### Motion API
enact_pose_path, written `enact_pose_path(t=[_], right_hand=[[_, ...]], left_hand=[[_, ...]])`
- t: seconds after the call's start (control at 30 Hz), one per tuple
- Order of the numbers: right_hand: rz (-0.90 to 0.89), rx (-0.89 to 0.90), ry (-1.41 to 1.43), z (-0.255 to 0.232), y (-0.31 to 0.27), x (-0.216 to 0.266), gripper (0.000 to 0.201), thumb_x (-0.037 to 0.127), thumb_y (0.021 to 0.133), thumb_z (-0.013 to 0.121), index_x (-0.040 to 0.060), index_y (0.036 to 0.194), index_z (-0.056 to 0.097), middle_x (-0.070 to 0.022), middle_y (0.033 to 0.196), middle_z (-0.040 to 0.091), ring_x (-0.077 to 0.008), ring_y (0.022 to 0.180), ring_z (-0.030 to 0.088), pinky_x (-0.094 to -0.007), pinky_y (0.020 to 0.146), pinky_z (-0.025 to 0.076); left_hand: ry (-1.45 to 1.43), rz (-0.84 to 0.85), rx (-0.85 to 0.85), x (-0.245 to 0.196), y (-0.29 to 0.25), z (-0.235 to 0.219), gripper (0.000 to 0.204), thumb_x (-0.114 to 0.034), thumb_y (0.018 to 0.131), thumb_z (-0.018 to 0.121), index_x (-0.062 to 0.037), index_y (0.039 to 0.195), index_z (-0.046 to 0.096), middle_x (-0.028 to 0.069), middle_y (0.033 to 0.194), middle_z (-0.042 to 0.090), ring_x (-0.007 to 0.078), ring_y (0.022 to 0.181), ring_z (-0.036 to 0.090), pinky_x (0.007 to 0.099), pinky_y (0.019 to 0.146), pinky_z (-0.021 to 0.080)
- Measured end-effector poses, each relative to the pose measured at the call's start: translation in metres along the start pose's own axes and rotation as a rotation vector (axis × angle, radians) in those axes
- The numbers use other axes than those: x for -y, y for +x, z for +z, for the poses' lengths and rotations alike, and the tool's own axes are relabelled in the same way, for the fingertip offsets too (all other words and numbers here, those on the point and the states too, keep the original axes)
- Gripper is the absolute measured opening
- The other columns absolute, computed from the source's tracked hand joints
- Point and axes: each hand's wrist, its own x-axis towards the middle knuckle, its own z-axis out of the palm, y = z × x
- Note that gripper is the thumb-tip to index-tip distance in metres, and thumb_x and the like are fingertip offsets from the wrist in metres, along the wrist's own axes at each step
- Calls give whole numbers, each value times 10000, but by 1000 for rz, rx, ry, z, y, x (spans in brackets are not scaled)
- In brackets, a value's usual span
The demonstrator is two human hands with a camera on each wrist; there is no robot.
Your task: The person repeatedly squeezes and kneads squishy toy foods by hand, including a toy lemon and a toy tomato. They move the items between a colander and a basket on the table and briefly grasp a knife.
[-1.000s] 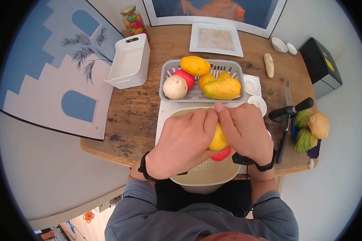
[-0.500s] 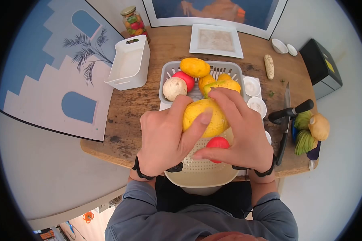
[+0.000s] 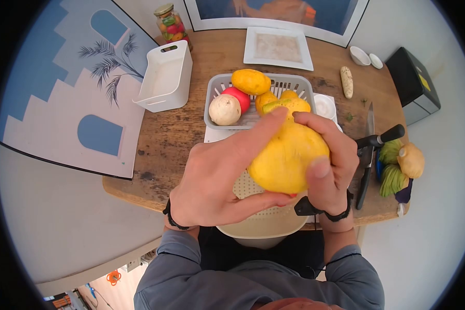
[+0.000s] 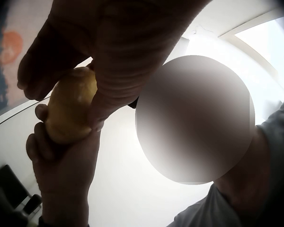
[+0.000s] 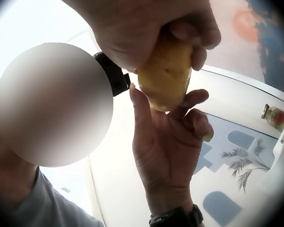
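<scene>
A rounded yellow fruit is held up over a cream colander. My right hand grips it, fingers curled over its far side and thumb pressed on the near side. At the fruit's left, my left hand is spread loosely, forefinger and thumb fairly straight along its edges. Both wrist views show the fruit between the two hands; in the right wrist view the left hand cups its lower end with spread fingers. Only a sliver of a red round thing shows below the fruit.
Behind the hands, a grey basket holds yellow fruits, a red round one and a pale one. To the left are a white bin and a jar. A knife and sliced green vegetable lie right; a white plate is behind.
The yellow fruit has been turned and brought right and nearer the camera. My hands have shifted with it; the left hand's hold has loosened and the red thing below is now mostly covered.
</scene>
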Motion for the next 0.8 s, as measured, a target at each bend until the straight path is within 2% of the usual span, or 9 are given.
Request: enact_pose_path(t=[0.17,0.3,0.43,0.53,0.57,0.6,0.63,0.7,0.8], right_hand=[[-180,125,-118,-13,-7,14,450,356,891,485,-47,1045,611,-169,882,652,-290,731,662,-338,630,523],[-241,-14,-110,-6,-23,16,441,370,915,444,-16,1026,627,-158,863,652,-289,720,662,-358,597,518],[-454,-94,-233,-4,-30,18,692,628,922,301,-6,1141,472,-214,717,596,-283,552,547,-348,487,456],[-582,-338,-9,23,-19,14,623,572,934,356,-2,1151,465,-204,708,596,-294,535,546,-352,491,465],[-581,-337,-6,21,-19,14,623,572,934,356,-2,1151,465,-204,708,596,-294,535,546,-352,491,465],[-565,-280,-36,17,-19,15,605,553,931,371,-7,1130,482,-202,733,607,-293,553,555,-359,506,470],[-550,-224,-67,11,-18,16,586,534,928,386,-12,1109,499,-200,759,619,-291,571,564,-366,521,475],[-515,-114,-129,1,-18,17,551,495,923,416,-23,1068,534,-196,810,642,-288,606,581,-379,551,485],[-389,-32,-142,-2,-20,17,497,446,917,437,-23,1026,562,-182,848,657,-281,650,590,-377,601,480]], left_hand=[[15,346,-93,8,-8,11,512,-197,662,776,-85,1143,640,148,1044,635,267,733,669,305,677,549],[84,415,-87,-6,-12,9,281,-129,825,649,-85,1061,503,238,876,664,264,652,662,316,559,539],[-6,394,-141,-8,-15,14,281,-150,862,616,-93,1080,448,228,869,667,250,671,658,315,543,528],[-35,369,-23,-7,-15,11,435,-381,860,630,-64,1073,422,218,867,670,246,659,650,308,526,516],[-98,357,-213,-5,-18,22,450,-386,786,701,-51,1033,532,186,836,676,240,623,658,288,518,514],[-160,345,-404,-3,-19,27,470,-391,711,772,-38,993,642,154,806,681,234,586,666,268,509,511],[-159,347,-403,-2,-19,24,470,-391,711,772,-38,993,642,154,806,681,234,586,666,268,509,511],[-69,380,-163,4,-16,16,1014,-872,546,570,4,1050,482,204,846,667,264,609,646,288,561,491],[-136,410,-379,14,-8,35,1038,-877,550,549,15,1078,503,210,845,660,262,673,658,284,557,491]])
